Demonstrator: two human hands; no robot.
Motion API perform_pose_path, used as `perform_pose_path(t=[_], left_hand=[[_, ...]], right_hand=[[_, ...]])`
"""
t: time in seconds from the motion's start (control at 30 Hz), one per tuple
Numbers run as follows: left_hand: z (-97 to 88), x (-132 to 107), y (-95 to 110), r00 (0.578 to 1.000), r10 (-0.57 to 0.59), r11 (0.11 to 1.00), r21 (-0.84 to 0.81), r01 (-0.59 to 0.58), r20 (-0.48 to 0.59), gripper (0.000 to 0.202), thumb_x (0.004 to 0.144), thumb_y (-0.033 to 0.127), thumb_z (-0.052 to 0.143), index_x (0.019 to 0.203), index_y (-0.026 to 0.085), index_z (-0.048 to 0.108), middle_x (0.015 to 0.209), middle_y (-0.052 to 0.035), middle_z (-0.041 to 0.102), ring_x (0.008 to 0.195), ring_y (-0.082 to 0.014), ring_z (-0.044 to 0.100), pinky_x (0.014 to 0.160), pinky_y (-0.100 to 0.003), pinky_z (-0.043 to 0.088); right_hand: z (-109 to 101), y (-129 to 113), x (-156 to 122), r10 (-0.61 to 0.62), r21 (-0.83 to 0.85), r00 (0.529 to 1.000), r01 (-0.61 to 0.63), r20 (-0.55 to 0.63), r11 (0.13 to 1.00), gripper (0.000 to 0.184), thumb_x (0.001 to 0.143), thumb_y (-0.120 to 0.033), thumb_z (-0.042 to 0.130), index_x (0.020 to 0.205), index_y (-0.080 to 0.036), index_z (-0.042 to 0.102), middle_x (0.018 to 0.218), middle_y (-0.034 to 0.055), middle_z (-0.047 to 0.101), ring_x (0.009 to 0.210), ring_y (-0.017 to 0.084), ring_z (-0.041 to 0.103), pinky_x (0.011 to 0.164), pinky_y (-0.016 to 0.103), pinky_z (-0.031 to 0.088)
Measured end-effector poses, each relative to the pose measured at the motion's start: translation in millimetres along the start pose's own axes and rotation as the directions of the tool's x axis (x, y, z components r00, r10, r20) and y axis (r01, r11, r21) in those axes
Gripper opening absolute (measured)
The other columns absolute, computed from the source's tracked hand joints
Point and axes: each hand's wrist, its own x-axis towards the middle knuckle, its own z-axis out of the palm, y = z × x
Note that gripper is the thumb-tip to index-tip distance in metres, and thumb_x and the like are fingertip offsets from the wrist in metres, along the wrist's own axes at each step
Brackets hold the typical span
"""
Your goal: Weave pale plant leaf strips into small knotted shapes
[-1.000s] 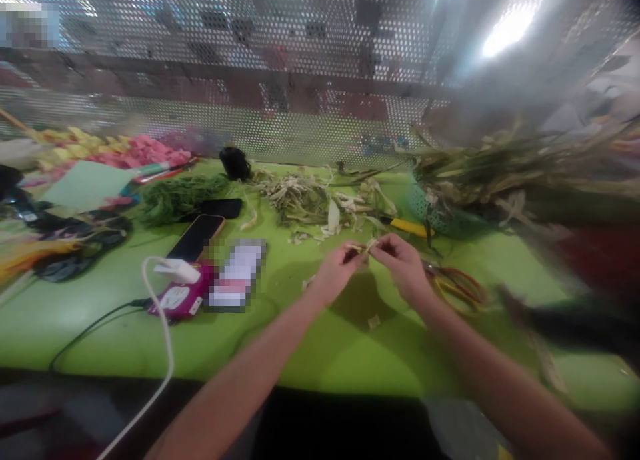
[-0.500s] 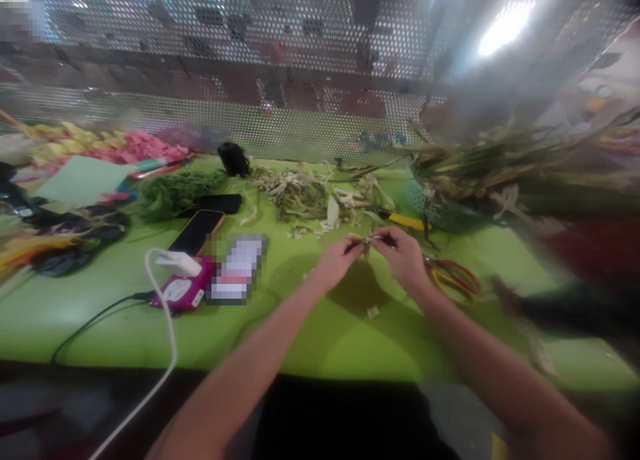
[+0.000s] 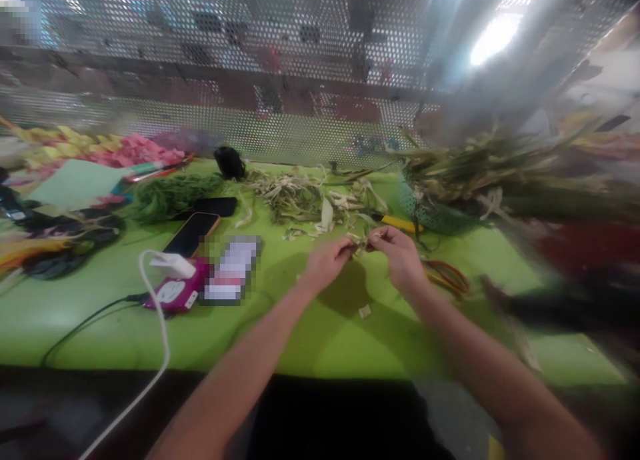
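Above the green tabletop, my left hand (image 3: 327,263) and my right hand (image 3: 395,247) nearly meet. Fingers of both are pinched on a small piece of pale dried husk (image 3: 359,243), one hand at each side. Its exact shape is partly hidden by the fingertips. Just beyond them lies a loose pile of dried husk strips (image 3: 305,200). Beside my right hand are scissors with orange and yellow handles (image 3: 453,277), partly covered by the wrist. A yellow-handled cutter (image 3: 400,223) lies behind that hand. One small pale scrap (image 3: 365,311) rests below my hands.
At left are a magenta box (image 3: 177,290) with a white plug and cable, a lit phone (image 3: 233,270) and a dark phone (image 3: 195,233). Green fibre (image 3: 173,193) lies behind them. A green basket (image 3: 425,210) of long dried leaves stands at right. Perforated metal backs the table.
My fingertips have drawn slightly apart, with more of the husk piece showing between them. The whole view has shifted a little, so things appear slightly further left.
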Motion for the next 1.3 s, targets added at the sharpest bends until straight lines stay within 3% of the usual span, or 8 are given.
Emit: perform_pose_path(t=[0.13,0.33,0.57,0.67,0.77,0.93,1.07,1.3], left_hand=[[-3.1,2,0,1.000,-0.002,1.000,-0.021,0.003,0.003,0.015,0.087,0.023,0.052,0.083,0.017,0.065,0.085,-0.0047,0.067,0.082,-0.0170,0.057,0.080,-0.032,0.043],[-26.0,2,8,0.979,-0.105,0.893,-0.416,0.170,0.174,0.041,0.085,0.040,0.062,0.120,0.021,0.059,0.120,-0.0099,0.064,0.107,-0.0198,0.060,0.094,-0.037,0.045],[-17.4,2,6,0.957,-0.113,0.962,-0.213,0.173,0.268,0.036,0.091,0.047,0.048,0.087,0.015,0.063,0.086,-0.0084,0.069,0.082,-0.0175,0.062,0.084,-0.036,0.047],[-14.0,1,5,0.948,-0.096,0.953,-0.247,0.176,0.303,0.036,0.092,0.047,0.047,0.087,0.016,0.062,0.084,-0.0078,0.069,0.080,-0.0172,0.062,0.080,-0.034,0.047],[-11.2,1,3,0.958,-0.097,0.924,-0.334,0.188,0.271,0.033,0.091,0.047,0.050,0.089,0.016,0.060,0.077,-0.0054,0.067,0.076,-0.0157,0.062,0.078,-0.032,0.048],[-6.1,2,0,0.982,-0.175,0.843,-0.503,0.190,0.076,0.029,0.089,0.046,0.053,0.088,0.017,0.055,0.073,-0.0013,0.059,0.067,-0.0126,0.059,0.070,-0.030,0.050],[-6.9,1,3,0.980,-0.193,0.845,-0.501,0.187,0.041,0.028,0.089,0.044,0.053,0.088,0.016,0.054,0.074,-0.0010,0.058,0.065,-0.0116,0.058,0.066,-0.028,0.049],[-6.4,-2,2,0.963,-0.266,0.806,-0.538,0.247,0.044,0.025,0.088,0.042,0.055,0.081,0.018,0.055,0.066,0.0015,0.049,0.057,-0.0093,0.046,0.056,-0.024,0.038]], right_hand=[[-1,-3,1,0.016,0.065,0.999,-0.018,0.030,0.998,0.019,0.067,-0.032,0.075,0.071,-0.019,0.062,0.069,-0.0017,0.059,0.060,0.010,0.052,0.063,0.026,0.046],[-5,-5,4,-0.028,-0.208,0.990,0.056,0.136,0.977,0.021,0.067,-0.036,0.076,0.073,-0.018,0.065,0.064,-0.0013,0.060,0.059,0.012,0.052,0.059,0.026,0.043],[-4,-5,-2,-0.200,-0.386,0.970,0.240,0.141,0.891,0.016,0.073,-0.033,0.072,0.076,-0.018,0.068,0.072,0.0015,0.065,0.068,0.015,0.057,0.064,0.028,0.044],[-2,-5,-4,-0.226,-0.400,0.967,0.255,0.119,0.881,0.016,0.073,-0.033,0.072,0.074,-0.018,0.066,0.070,0.0010,0.063,0.066,0.015,0.056,0.062,0.027,0.044],[0,-3,-4,-0.216,-0.376,0.971,0.237,0.100,0.896,0.019,0.075,-0.036,0.071,0.078,-0.019,0.065,0.071,0.0008,0.063,0.066,0.014,0.055,0.061,0.027,0.044],[3,1,-7,-0.150,-0.360,0.984,0.174,0.093,0.917,0.033,0.078,-0.045,0.069,0.097,-0.020,0.061,0.080,0.0002,0.061,0.064,0.012,0.052,0.057,0.025,0.042],[5,2,-11,-0.113,-0.535,0.983,0.172,0.142,0.827,0.027,0.082,-0.045,0.066,0.079,-0.019,0.060,0.070,-0.0006,0.059,0.060,0.012,0.049,0.054,0.024,0.037],[6,2,-11,-0.189,-0.659,0.957,0.288,0.219,0.695,0.013,0.086,-0.031,0.057,0.079,-0.020,0.058,0.072,0.0008,0.063,0.064,0.014,0.053,0.059,0.026,0.038]])
